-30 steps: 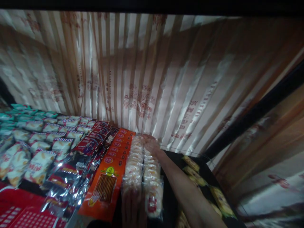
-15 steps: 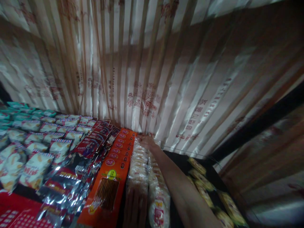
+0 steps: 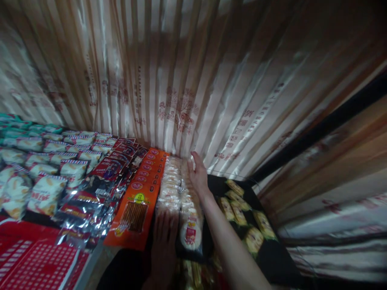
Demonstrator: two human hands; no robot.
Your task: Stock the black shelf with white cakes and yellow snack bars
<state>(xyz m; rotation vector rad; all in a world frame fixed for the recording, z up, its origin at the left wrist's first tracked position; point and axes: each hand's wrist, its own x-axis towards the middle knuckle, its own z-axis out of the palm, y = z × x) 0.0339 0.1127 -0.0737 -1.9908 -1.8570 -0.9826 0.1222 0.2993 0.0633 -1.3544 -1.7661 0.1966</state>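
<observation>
Two rows of clear-wrapped packs stand side by side: a left row of pale packs (image 3: 169,185) and a right row of round, cracker-like packs (image 3: 191,233) with a red and yellow label in front. My right hand (image 3: 198,175) rests along the outer side of the right row near its far end, thumb raised and fingers stretched. At the near end of the left row, my left hand (image 3: 164,231) lies with straight fingers against the packs; it is dim and partly in shadow. Just left of it are overlapping orange packets (image 3: 133,205) with a window of brown sticks.
White snack bags (image 3: 46,197), dark red packets (image 3: 110,167) and green packets (image 3: 15,127) fill the left side. A red basket (image 3: 45,262) is at lower left. Yellow packets (image 3: 237,211) lie on the black surface at right. A pleated curtain (image 3: 169,80) and black pole (image 3: 317,129) stand behind.
My right hand has come from the top of the far end to the right row's outer side. The view has shifted, showing more of my left hand and the yellow packets.
</observation>
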